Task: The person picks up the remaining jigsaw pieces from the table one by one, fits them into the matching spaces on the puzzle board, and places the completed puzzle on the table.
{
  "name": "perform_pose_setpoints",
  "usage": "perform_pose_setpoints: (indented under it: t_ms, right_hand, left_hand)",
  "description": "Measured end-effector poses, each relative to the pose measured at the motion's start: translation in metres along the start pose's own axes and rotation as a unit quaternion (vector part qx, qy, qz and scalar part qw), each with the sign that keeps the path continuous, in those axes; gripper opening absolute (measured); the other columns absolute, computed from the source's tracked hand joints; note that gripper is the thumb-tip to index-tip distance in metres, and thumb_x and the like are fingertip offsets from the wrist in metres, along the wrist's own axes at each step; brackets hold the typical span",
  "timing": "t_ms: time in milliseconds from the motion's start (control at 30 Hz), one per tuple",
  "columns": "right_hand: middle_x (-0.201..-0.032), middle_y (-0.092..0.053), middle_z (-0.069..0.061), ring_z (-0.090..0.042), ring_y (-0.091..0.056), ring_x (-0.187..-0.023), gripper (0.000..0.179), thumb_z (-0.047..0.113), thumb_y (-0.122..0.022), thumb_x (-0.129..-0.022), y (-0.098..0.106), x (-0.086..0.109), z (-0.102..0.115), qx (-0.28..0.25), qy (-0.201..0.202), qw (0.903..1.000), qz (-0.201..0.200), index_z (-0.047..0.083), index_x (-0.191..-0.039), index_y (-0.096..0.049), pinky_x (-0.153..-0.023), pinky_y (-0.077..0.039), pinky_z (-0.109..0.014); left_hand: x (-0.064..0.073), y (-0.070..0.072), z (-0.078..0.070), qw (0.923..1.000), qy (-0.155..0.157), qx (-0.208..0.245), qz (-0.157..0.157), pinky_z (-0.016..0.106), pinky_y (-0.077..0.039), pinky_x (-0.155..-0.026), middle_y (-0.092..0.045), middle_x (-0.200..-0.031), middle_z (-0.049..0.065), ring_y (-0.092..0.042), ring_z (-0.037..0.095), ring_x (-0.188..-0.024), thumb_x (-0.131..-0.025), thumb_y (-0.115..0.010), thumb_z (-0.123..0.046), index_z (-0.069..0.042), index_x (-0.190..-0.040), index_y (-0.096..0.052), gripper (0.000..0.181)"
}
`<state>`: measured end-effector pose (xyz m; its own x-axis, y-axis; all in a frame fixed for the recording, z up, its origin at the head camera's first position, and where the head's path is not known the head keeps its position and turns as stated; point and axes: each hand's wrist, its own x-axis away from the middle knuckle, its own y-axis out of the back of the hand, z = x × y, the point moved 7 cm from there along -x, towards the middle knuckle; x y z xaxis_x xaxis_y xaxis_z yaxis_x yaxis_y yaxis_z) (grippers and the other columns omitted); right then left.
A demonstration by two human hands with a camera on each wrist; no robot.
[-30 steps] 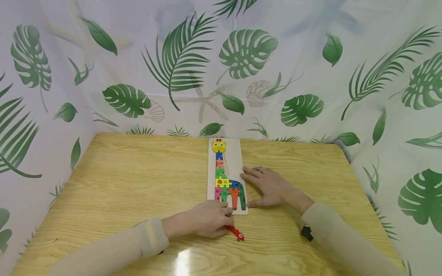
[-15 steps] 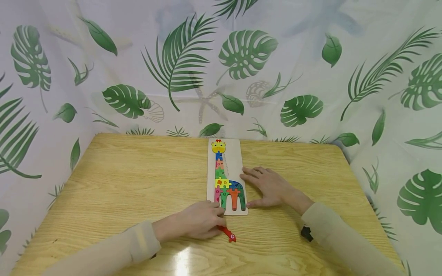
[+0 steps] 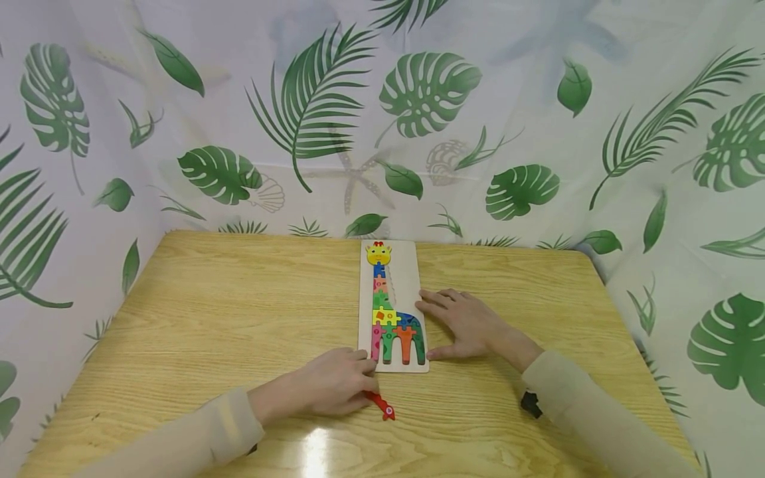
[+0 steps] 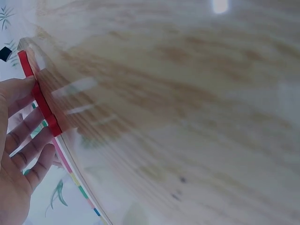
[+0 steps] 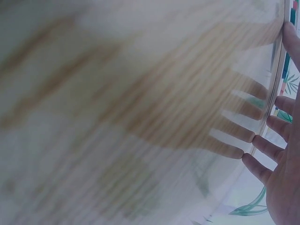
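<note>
A giraffe puzzle board (image 3: 403, 265) lies on the table, its colourful pieces forming head, neck, body and legs. A pale toothed strip without a piece runs along the neck's right side. My left hand (image 3: 337, 384) is at the board's lower left corner and pinches a red puzzle piece (image 3: 384, 406). In the left wrist view the thumb lies against this red piece (image 4: 44, 101), with fingers behind it. Beside the board's right edge, my right hand (image 3: 466, 325) rests on the table with fingers spread, the tips at the edge.
The light wooden table (image 3: 239, 299) extends on both sides of the board. Behind it hangs a white curtain (image 3: 335, 119) printed with green leaves. A small black object (image 3: 530, 403) shows by the right sleeve.
My left hand has slid to the left with the red puzzle piece, uncovering the bottoms of the giraffe's left legs. The right hand and the board stay in place.
</note>
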<state>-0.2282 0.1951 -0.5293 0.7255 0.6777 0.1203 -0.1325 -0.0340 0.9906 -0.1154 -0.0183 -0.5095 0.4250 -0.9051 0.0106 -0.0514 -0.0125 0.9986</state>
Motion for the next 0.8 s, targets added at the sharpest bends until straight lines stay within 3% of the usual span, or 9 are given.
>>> perform_pose_setpoints:
  t_ms: [233, 400, 800]
  right_hand:
    - [-0.173, -0.034, -0.003, -0.035, -0.044, -0.151, 0.104, 0.091, -0.052, -0.084, 0.002, 0.0, 0.001, 0.001, 0.002, 1.0, -0.002, 0.026, -0.165, -0.038, -0.12, -0.041, -0.061]
    - [-0.174, -0.034, -0.004, -0.036, -0.044, -0.152, 0.104, 0.09, -0.052, -0.084, 0.002, 0.0, 0.001, 0.001, 0.005, 1.0, -0.001, 0.025, -0.165, -0.037, -0.121, -0.041, -0.061]
    - [-0.174, -0.034, -0.004, -0.036, -0.044, -0.151, 0.104, 0.09, -0.053, -0.085, 0.004, 0.001, 0.002, 0.0, 0.006, 1.0, -0.001, 0.025, -0.165, -0.038, -0.12, -0.041, -0.061]
  left_hand:
    - [0.009, 0.001, 0.005, 0.9996, 0.019, 0.02, 0.001, 0.02, -0.051, -0.078, -0.071, -0.102, -0.009, -0.056, 0.008, -0.089, -0.1, -0.071, -0.037, -0.028, -0.107, -0.079, 0.014]
    - [0.017, 0.003, 0.008, 0.9994, 0.022, 0.023, -0.015, 0.018, -0.049, -0.075, -0.07, -0.097, -0.009, -0.054, 0.006, -0.085, -0.098, -0.073, -0.034, -0.027, -0.106, -0.08, 0.012]
    - [0.034, 0.003, 0.024, 0.9971, 0.033, 0.019, -0.066, 0.021, -0.055, -0.081, -0.07, -0.101, -0.008, -0.06, 0.008, -0.093, -0.097, -0.074, -0.029, -0.027, -0.106, -0.081, 0.012]
